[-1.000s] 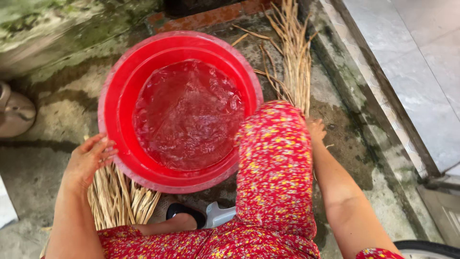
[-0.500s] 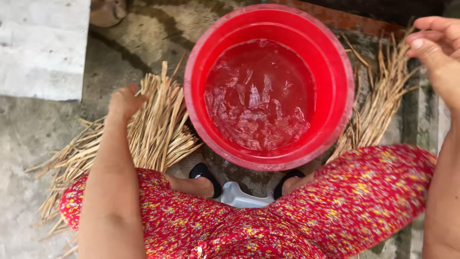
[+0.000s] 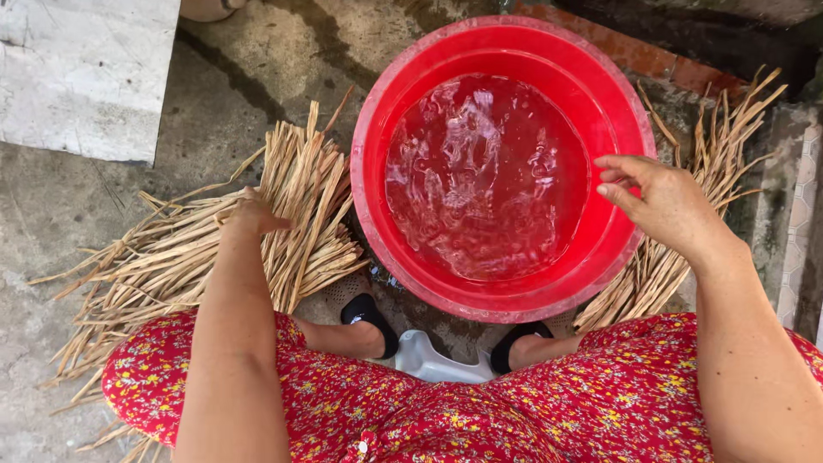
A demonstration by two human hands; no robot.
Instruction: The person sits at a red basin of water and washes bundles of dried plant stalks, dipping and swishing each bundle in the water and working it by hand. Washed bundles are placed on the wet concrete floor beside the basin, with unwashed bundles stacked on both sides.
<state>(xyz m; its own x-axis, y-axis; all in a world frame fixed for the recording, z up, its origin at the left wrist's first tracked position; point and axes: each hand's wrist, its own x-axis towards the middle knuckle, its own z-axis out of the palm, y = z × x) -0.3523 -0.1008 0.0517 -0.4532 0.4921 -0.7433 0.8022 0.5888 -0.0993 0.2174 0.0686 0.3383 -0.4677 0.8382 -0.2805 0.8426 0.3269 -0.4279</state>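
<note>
Head view: the left hand point(image 3: 249, 214) rests, fingers curled, on a pile of dry, pale tan straw stalks point(image 3: 171, 257) fanned across the concrete floor point(image 3: 103, 206), left of the red basin point(image 3: 501, 51) of water. The right hand point(image 3: 660, 201), loosely spread and empty, hovers over the basin's right rim.

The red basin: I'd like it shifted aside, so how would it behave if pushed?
The red basin is probably heavy, since water fills much of it. The rippling surface suggests it would slosh. Its wide base makes tipping unlikely.
</note>
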